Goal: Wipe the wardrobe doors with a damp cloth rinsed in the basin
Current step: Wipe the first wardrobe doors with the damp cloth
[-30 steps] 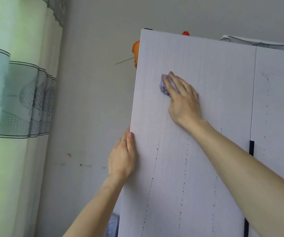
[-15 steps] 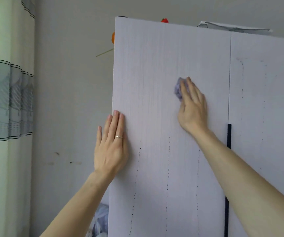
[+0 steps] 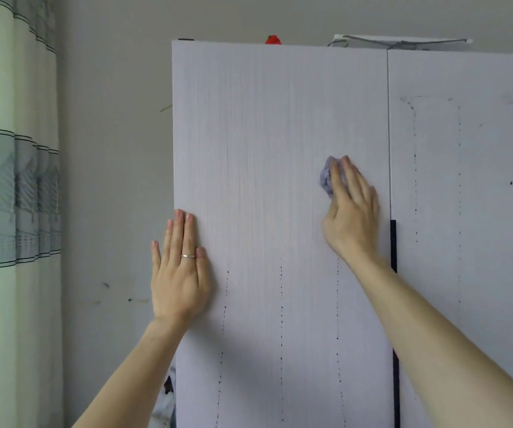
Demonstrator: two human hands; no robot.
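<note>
Head view: at centre-right, the right hand (image 3: 352,211) presses a bunched lilac cloth (image 3: 326,177) flat-fingered against the pale left wardrobe door (image 3: 264,118), left hand (image 3: 181,273) flat at its edge; the speckled right door (image 3: 480,242) looks unwiped.

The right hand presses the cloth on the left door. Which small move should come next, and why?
Probably draw the cloth straight down with the right hand: a dotted line of dark specks begins just below it on the left door, and the left hand lies flat at the door's left edge.
</note>
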